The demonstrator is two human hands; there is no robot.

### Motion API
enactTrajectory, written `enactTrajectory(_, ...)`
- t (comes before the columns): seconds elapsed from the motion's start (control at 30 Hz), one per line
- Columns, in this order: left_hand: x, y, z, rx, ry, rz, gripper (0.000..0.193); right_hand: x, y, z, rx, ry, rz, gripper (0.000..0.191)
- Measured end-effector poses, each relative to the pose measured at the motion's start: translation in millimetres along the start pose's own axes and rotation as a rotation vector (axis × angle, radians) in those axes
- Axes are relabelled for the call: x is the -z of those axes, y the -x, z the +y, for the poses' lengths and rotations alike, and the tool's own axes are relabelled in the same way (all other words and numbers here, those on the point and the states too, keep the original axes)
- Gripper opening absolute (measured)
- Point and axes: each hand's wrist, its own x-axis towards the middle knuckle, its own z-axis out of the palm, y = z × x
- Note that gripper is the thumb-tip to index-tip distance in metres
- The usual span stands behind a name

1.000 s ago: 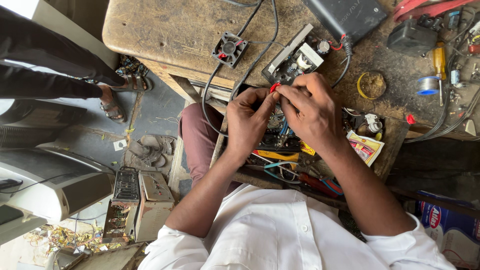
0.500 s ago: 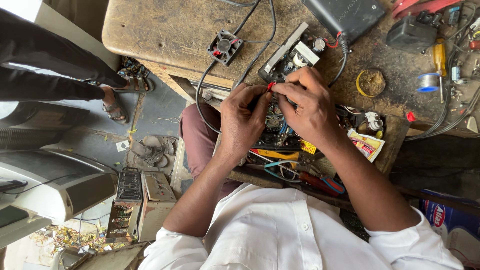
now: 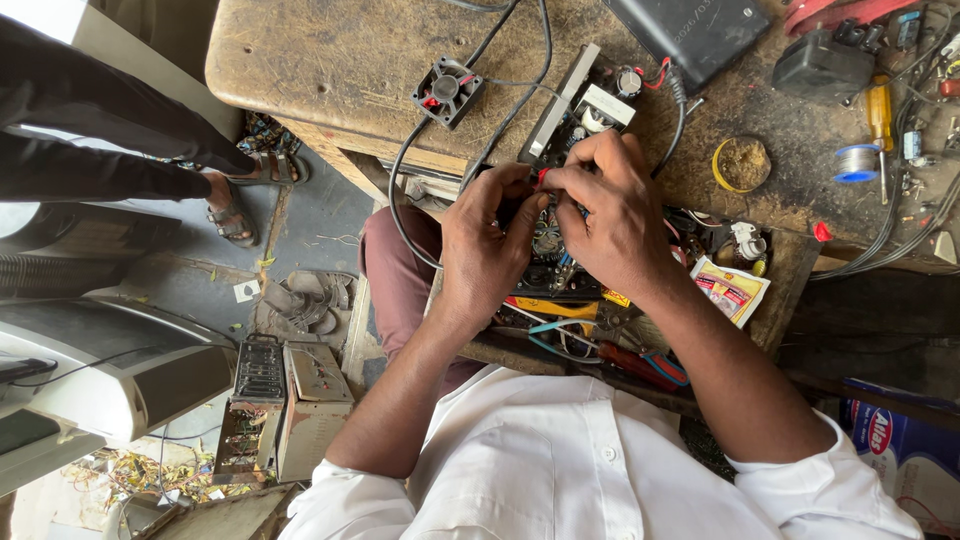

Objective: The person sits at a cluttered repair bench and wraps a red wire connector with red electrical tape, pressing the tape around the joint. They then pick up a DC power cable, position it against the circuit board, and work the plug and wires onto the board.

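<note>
1. Sleeves of a white shirt (image 3: 560, 470) fill the nearest edge of the view, and both bare forearms reach forward from them over an open drawer of tools.
2. In that drawer lie pliers with red and blue handles (image 3: 640, 365). A printed yellow-and-red packet (image 3: 730, 288) sits to the right of them.
3. The left hand (image 3: 490, 250) and right hand (image 3: 615, 215) meet above a dark circuit board (image 3: 548, 262), which sits at the front lip of the surface (image 3: 330, 70), just over the person's lap.
4. The step in hand looks like fine work on one component. Thumb and forefinger of the left hand are pinched on a small red piece (image 3: 543, 177), and the fingers of the right hand close on the same piece from the other side.
5. The red piece is tiny and mostly hidden by fingertips, so its shape cannot be told. It is held just above the far edge of the board.
6. By my judgement, handling so small a part calls for steady fingertips and a light pull, keeping the nearby wires undisturbed.
7. Just beyond the hands lies a second board with a pale metal bar (image 3: 585, 100). A black cable (image 3: 400, 200) loops off the surface edge to the left.
8. Farther out are a small cooling fan (image 3: 447, 90), a yellow-rimmed tin of brown paste (image 3: 742, 162), a solder spool (image 3: 858, 162) and a black box (image 3: 700, 30).
9. On the floor to the far left, another person's sandalled foot (image 3: 232, 215) stands well apart.
</note>
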Motion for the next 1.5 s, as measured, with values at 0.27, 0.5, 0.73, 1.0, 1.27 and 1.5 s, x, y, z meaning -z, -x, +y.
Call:
enactTrajectory(0.27, -0.6, 2.3, 1.9, -0.052, -0.065, 0.0, 0.044, 3.8, 1.5, -1.8, -0.012, -0.051, 0.002, 0.026)
enactTrajectory(0.5, -3.2, 2.0, 0.4, -0.041, -0.035, 0.016, 0.047, 12.7, 4.2, -0.1, -0.032, -0.144, 0.017, 0.031)
enactTrajectory(0.73, -5.0, 5.4, -1.7, -0.04, -0.062, 0.01, 0.048, 13.9, 6.3, -0.9, -0.15, -0.272, 0.003, 0.037)
enactTrajectory(1.0, -14.7, 9.1, -10.3, -0.141, -0.145, 0.084, 0.053, 5.8, 9.1, 0.1, -0.044, -0.18, 0.064, 0.029)
enactTrajectory(1.27, -17.1, 10.7, -10.9, -0.187, -0.263, 0.112, 0.048, 7.2, 7.8, 1.3, 0.003, -0.126, 0.033, 0.038)
enactTrajectory(1.5, -17.5, 8.1, -6.6, -0.192, -0.447, 0.045, 0.049, 8.7, 10.5, 0.2, 0.009, -0.16, 0.062, 0.045)
